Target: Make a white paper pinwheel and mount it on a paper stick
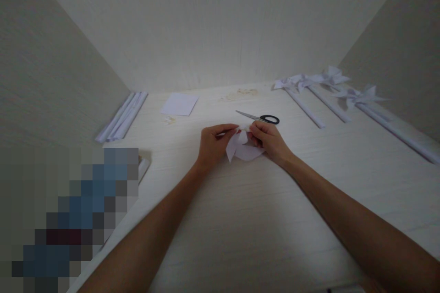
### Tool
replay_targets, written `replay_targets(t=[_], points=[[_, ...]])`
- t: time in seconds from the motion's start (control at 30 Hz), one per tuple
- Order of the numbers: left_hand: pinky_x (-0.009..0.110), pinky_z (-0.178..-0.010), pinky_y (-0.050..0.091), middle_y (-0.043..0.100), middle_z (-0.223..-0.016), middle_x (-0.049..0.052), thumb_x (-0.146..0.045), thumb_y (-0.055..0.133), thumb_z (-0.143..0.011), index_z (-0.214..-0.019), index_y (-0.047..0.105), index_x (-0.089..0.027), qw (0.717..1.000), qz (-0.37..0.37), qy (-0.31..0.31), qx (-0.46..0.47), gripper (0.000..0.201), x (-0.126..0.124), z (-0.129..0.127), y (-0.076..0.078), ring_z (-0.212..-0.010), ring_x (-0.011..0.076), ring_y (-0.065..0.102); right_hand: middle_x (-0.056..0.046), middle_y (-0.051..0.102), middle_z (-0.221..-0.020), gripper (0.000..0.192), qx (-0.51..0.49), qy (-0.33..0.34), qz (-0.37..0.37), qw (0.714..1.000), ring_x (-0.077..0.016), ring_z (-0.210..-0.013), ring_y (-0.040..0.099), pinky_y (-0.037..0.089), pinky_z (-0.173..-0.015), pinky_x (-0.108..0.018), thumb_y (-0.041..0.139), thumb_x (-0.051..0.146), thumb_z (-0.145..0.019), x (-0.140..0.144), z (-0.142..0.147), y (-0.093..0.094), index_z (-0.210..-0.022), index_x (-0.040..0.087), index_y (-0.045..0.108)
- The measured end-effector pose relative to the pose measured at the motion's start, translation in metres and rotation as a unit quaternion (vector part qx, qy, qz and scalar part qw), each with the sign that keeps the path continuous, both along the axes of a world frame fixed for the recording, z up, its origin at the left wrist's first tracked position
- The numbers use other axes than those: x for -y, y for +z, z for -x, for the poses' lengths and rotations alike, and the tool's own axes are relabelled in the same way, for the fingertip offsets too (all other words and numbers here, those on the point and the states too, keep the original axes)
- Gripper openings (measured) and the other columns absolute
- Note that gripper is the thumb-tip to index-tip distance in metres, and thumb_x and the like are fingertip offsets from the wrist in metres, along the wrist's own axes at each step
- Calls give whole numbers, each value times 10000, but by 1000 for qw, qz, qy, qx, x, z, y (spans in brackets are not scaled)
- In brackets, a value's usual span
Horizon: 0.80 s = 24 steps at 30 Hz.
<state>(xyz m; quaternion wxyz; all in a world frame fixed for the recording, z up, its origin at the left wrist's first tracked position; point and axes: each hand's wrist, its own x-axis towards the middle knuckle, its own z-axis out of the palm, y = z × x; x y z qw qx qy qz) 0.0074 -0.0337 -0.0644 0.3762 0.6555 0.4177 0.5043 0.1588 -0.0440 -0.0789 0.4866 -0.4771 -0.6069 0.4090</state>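
Both of my hands meet at the middle of a pale wooden table [240, 219]. My left hand [213, 143] and my right hand [268, 139] pinch a folded piece of white paper [242, 150] between their fingertips. The paper's flaps bend down and rest on the table under my hands. Just behind my right hand lie black-handled scissors [261, 118], blades pointing left, apart from my fingers.
A bundle of rolled white paper sticks [122, 116] lies at the back left. A flat white paper square [179, 104] sits behind my hands. Several white paper pinwheels on sticks [330, 94] lie at the back right. Walls enclose the table on three sides.
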Motion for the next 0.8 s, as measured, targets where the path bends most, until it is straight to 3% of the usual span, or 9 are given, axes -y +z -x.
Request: replay_targets(t=[0.37,0.8], points=[[241,-624,522,693,-750,27,-198,609,-655,-738,678,-159,1000,11,-19,-6,115,0,-1,0,-678,145,637,52,423,-473,219,-29,-53,-23,998,-65,-424,367,272,-409,-206,515,327,-740,-1,1,-2,-596,171,465],[258,-635,526,691,-796,35,-203,579,-683,-789,677,-168,999,12,-29,-14,149,2,-1,1,-699,153,639,53,425,-493,180,-36,-29,-26,999,-63,-430,364,278,-422,-206,484,293,-761,-2,-1,-1,-627,175,459]])
